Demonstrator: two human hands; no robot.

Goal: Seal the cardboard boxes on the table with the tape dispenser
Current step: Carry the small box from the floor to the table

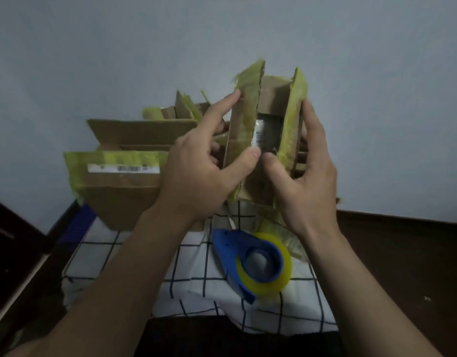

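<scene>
A small open cardboard box (269, 99) with yellowish tape on its flaps stands in the middle, its two long flaps upright. My left hand (204, 163) holds the left flap (244, 119), thumb on its inner face and fingers behind it. On the right flap (293, 119), my right hand (307, 173) grips with thumb inside and fingers outside. A blue tape dispenser (250, 264) with a yellow roll lies on the cloth just in front of the box, under my wrists. A larger open box (119, 181) with a white label stands to the left.
More open cardboard boxes (186, 109) stand behind, against the pale wall. The table is covered by a white cloth with a dark grid (196, 287). Dark floor lies to the right and dark furniture (13, 243) to the left.
</scene>
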